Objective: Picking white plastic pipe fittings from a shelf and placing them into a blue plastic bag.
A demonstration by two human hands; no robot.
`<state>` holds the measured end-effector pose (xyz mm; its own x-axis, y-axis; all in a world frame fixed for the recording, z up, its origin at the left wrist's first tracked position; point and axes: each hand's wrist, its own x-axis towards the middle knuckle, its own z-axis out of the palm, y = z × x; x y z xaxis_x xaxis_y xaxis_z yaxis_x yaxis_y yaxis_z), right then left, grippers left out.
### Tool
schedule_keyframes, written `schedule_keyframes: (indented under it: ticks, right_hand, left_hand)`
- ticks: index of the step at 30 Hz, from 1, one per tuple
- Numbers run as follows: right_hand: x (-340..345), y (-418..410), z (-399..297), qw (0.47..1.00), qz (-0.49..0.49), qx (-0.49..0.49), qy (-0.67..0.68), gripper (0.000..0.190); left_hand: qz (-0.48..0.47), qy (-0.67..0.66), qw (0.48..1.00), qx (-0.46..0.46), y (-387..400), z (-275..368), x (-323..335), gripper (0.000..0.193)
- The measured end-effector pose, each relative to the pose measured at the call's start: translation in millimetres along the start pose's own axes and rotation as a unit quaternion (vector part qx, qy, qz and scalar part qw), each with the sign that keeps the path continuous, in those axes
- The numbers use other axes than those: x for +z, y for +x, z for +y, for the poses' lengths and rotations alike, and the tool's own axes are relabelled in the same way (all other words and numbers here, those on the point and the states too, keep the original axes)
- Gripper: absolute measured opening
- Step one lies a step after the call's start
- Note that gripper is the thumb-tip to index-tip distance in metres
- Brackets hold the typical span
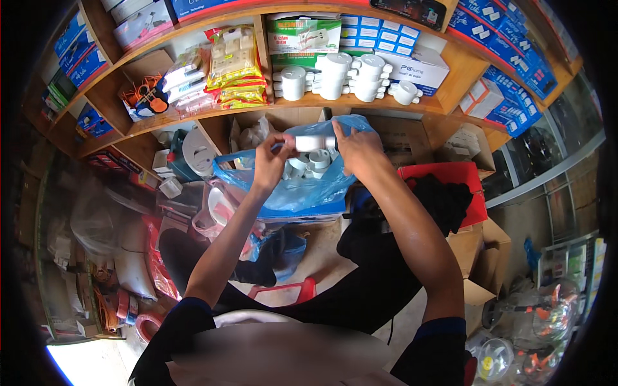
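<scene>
A white plastic fitting (pixel 314 143), blurred by motion, spans the gap between my two hands above an open blue plastic bag (pixel 294 195). My left hand (pixel 271 161) pinches its left end between thumb and fingers. At the other end, my right hand (pixel 359 152) grips it with the index finger stretched out; the thumb's contact is partly hidden. Inside the bag lie several round white conduit junction boxes (pixel 318 160). The bag rests over a blue box (pixel 304 212). On the shelf ahead, more white junction boxes (pixel 332 77) stand in short stacks, with a single one (pixel 405 91) at the right.
Wooden shelving (pixel 231 112) curves across the front, holding yellow-wrapped power strips (pixel 234 58) and a white box (pixel 415 70). A phone (pixel 410 12) lies on the upper shelf. To the right sit a red box (pixel 475 193) with black cloth and an open carton (pixel 487 260).
</scene>
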<state>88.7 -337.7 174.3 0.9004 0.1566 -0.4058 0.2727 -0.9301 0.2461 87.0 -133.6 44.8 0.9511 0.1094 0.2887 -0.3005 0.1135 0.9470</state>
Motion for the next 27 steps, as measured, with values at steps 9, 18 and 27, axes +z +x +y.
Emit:
schedule_keyframes:
  ticks: [9, 18, 27]
  right_hand:
    - [-4, -6, -7, 1.000, -0.004, -0.011, -0.003, 0.126]
    - [0, -14, -3, 0.999, 0.013, -0.041, 0.010, 0.131]
    - [6, -18, -1, 0.997, 0.037, -0.060, 0.015, 0.125]
  left_hand:
    - [-0.171, 0.394, 0.903, 0.012, 27, 0, -18, 0.022]
    - [-0.093, 0.488, 0.853, 0.157, 184, 12, 21, 0.071]
    - [-0.052, 0.550, 0.829, 0.090, 184, 19, 36, 0.068]
